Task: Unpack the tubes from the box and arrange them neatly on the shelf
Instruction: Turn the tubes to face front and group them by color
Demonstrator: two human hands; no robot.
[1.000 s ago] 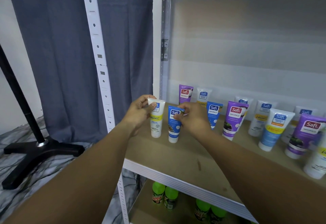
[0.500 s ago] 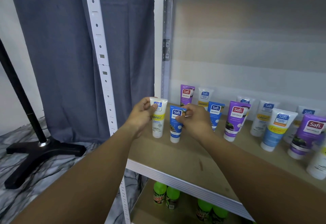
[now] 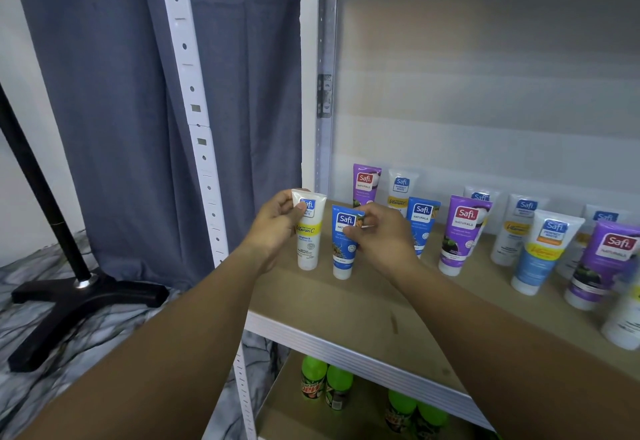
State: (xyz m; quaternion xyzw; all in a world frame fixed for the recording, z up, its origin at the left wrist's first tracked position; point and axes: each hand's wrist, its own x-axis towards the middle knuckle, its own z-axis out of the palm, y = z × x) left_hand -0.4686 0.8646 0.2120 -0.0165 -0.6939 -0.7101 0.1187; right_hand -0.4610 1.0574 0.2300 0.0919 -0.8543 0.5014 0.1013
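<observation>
My left hand (image 3: pixel 277 228) grips the white tube (image 3: pixel 309 231); my right hand (image 3: pixel 381 238) pinches the blue tube (image 3: pixel 344 242) (both standing cap-down at the shelf (image 3: pixel 346 304) front-left corner). More tubes (image 3: pixel 462 231) stand behind; green bottles (image 3: pixel 325 384) sit below.

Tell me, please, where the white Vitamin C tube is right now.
In the head view, the white Vitamin C tube stands cap-down at the shelf's front-left corner, held by the left hand, just left of the blue tube.
</observation>
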